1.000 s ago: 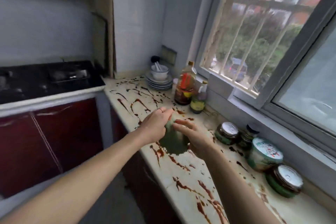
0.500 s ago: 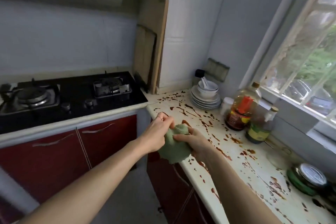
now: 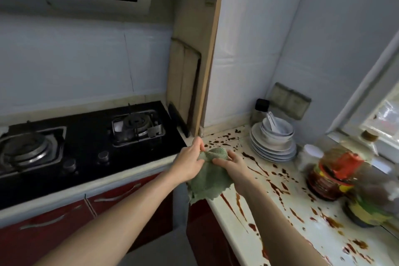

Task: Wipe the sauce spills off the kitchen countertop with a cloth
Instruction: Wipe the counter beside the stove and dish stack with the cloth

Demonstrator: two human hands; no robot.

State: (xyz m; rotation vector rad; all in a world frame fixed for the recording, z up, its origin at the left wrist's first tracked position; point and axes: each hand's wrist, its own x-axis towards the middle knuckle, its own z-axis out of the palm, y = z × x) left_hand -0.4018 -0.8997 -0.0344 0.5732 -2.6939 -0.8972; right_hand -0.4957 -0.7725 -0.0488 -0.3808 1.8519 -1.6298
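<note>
A green cloth (image 3: 208,181) hangs in the air over the front edge of the pale countertop (image 3: 259,218). My left hand (image 3: 190,163) pinches its upper left edge. My right hand (image 3: 232,163) grips its upper right edge. The cloth droops below both hands, and its lower part covers the counter's corner. Dark red-brown sauce streaks and drops (image 3: 274,185) run across the countertop from the far corner to the near right.
A stack of white plates and bowls with a spoon (image 3: 274,142) stands at the back. Sauce and oil bottles (image 3: 336,177) crowd the right side by the window. A black gas stove (image 3: 86,140) lies to the left, with cutting boards (image 3: 192,67) leaning on the wall.
The view has swung left and up, from the window toward the stove. Both hands have carried the cloth toward the far corner of the counter and spread it wider between them.
</note>
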